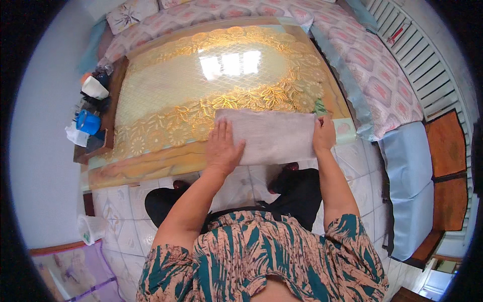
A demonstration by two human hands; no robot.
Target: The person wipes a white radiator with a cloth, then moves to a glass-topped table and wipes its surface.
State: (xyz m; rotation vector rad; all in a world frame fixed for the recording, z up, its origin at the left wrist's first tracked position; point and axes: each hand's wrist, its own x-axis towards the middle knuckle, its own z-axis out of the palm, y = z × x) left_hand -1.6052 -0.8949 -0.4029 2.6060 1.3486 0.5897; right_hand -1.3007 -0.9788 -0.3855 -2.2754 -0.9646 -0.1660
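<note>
A folded greyish-pink cloth lies at the near edge of the low table, part of it reaching past that edge. My left hand rests flat on the cloth's left end, fingers stretched out and pointing away from me. At the right end my right hand pinches the cloth's edge, thumb on top and fingers curled. Just beyond this hand is a small green patch, too small to make out. Under the cloth, the table carries a gold lace cover that reflects a window.
On the table's left end a wooden tray holds a blue cup, a white cup and clutter. Sofas with a patterned cover line the back and right. A white bin stands on the tiled floor at lower left.
</note>
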